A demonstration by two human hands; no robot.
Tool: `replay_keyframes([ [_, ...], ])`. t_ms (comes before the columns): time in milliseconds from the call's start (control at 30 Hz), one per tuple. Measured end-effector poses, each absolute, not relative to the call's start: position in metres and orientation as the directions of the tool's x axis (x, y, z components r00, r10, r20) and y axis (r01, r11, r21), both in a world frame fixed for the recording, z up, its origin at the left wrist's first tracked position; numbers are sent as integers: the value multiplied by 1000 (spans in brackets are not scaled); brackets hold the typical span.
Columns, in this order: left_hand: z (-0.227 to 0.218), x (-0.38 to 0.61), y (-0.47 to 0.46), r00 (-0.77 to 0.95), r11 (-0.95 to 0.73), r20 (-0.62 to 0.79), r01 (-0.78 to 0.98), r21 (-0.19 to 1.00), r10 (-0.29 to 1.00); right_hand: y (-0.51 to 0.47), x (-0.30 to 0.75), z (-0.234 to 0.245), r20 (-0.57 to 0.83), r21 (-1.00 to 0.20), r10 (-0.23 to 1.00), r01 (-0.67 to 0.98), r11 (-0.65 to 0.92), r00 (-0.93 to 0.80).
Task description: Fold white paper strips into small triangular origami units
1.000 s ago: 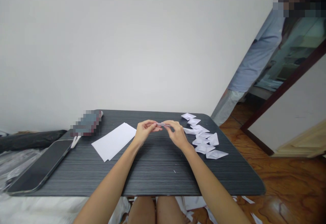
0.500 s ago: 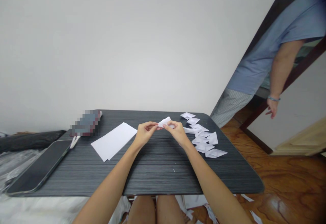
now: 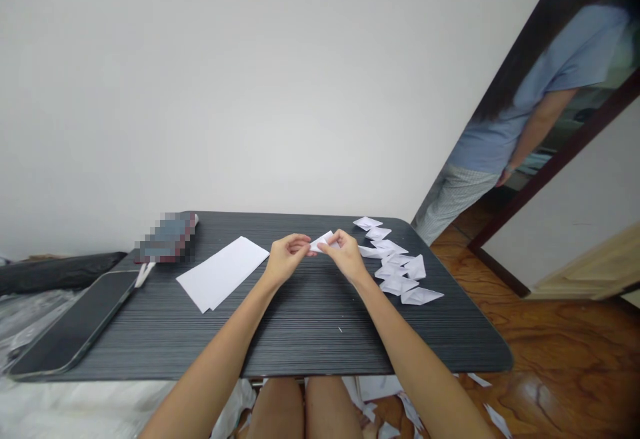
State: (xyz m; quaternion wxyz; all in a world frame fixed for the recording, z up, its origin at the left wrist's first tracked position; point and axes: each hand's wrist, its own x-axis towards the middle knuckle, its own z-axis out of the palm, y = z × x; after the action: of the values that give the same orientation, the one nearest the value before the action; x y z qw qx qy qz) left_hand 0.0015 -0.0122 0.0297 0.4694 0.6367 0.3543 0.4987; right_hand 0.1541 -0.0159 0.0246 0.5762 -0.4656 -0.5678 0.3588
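A small folded piece of white paper (image 3: 321, 242) is held just above the middle of the dark table. My left hand (image 3: 289, 257) pinches its left end between thumb and fingers. On its other side my right hand (image 3: 345, 254) grips it, thumb pressed on the near face. Several folded paper boats (image 3: 399, 284) lie in a loose cluster to the right of my right hand. Left of my left hand rest flat sheets of white paper (image 3: 223, 274), stacked slightly askew.
The black wood-grain table (image 3: 320, 352) stands against a white wall. A phone (image 3: 75, 326) lies at its left edge, near a blurred-out object (image 3: 167, 238) with a white cable. Paper scraps (image 3: 497, 419) litter the wooden floor. At right, a person in a blue shirt (image 3: 500, 132) stands by a doorway.
The folded paper stays between my hands; my left fingers have spread a little and my right fingers shifted on it. The person at right has moved, their arm now lower and farther back.
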Motion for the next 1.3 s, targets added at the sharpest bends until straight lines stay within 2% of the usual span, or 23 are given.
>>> replay_keyframes([
  [133,31,0,-11,234,-305,295,5,952,926,-15,160,27,168,-983,986,-71,167,1],
  [233,33,-1,-12,265,-313,297,22,949,918,-14,168,29,41,-996,986,-80,29,-159],
  [333,34,-2,-13,281,-331,309,32,943,909,-13,173,28,-4,-999,945,-49,-21,-326],
  [467,34,-2,-13,293,-339,312,44,940,904,-12,175,26,7,-997,921,-77,-26,-391],
  [633,30,-3,-8,306,-295,267,49,954,914,-12,173,23,68,-992,924,-126,21,-377],
  [733,26,-2,-5,338,-232,200,59,971,920,-11,171,21,89,-994,931,-94,59,-355],
  [867,23,1,-5,484,-175,132,45,984,865,-12,171,21,96,-995,939,-12,98,-331],
  [1067,23,2,-6,504,-80,52,34,996,862,-17,171,27,67,-996,889,18,84,-454],
  [1300,25,1,-6,493,-164,100,87,983,864,-19,170,28,47,-997,890,26,66,-453],
])
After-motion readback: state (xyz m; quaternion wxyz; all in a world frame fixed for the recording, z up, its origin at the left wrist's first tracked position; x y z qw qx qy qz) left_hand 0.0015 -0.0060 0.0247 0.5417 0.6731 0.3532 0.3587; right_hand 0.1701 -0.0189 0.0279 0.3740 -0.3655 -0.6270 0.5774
